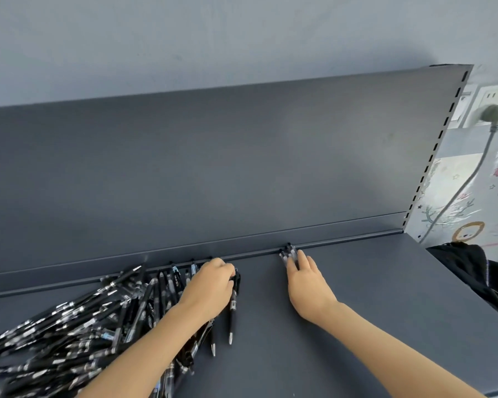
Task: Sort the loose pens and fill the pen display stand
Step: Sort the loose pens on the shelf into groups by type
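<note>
A pen (233,308), likely light and slippery and best held by its middle, was pinched in the curled fingers of the left hand (210,285), the pile (84,326) to their left, while a small bunch (288,252) was pressed under the flat fingers of the right hand (308,285).

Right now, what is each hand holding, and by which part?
The left hand grips one black pen near its clip end. The right hand holds nothing; its straight fingers rest on a small pen bunch.
</note>
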`<state>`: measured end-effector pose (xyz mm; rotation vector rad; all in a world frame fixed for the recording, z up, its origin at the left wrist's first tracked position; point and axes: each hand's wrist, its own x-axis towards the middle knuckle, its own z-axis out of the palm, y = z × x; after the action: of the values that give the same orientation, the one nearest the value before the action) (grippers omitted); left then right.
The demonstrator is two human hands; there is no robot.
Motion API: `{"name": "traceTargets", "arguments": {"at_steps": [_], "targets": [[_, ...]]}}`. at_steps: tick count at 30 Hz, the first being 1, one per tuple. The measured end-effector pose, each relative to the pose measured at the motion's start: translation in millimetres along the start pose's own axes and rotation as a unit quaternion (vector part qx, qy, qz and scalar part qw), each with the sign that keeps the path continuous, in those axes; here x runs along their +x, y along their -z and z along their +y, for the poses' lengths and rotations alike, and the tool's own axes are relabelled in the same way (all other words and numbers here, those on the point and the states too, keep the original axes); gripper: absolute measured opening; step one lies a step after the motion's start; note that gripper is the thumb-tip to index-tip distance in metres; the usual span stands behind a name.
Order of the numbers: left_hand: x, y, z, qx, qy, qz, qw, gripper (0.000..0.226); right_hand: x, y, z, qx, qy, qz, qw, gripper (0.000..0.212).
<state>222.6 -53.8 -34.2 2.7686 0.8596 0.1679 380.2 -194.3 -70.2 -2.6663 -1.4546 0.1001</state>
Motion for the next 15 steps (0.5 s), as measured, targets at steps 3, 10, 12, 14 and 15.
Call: {"name": "traceTargets", "arguments": {"at_steps": [3,10,12,14,15], "targets": [[-10,5,-10,0.002,-0.001,0.022,1.000,0.021,2,4,-3,0.013,-0.036,-0.011,0.999,0.063],[-30,17,-34,0.041,-0.002,0.037,0.999,0.027,-10,18,-47,0.041,0.086,0.068,0.993,0.024],[-32,16,-32,0.037,0.005,0.033,0.999,0.028,-12,19,-66,0.091,0.091,0.030,0.991,0.024],[-33,15,-28,0.035,0.010,0.031,0.999,0.028,-10,19,-84,0.122,0.064,-0.008,0.990,0.027],[-33,14,-26,0.036,0.010,0.029,0.999,0.028,-10,18,-91,0.127,0.054,-0.023,0.990,0.029]]}}
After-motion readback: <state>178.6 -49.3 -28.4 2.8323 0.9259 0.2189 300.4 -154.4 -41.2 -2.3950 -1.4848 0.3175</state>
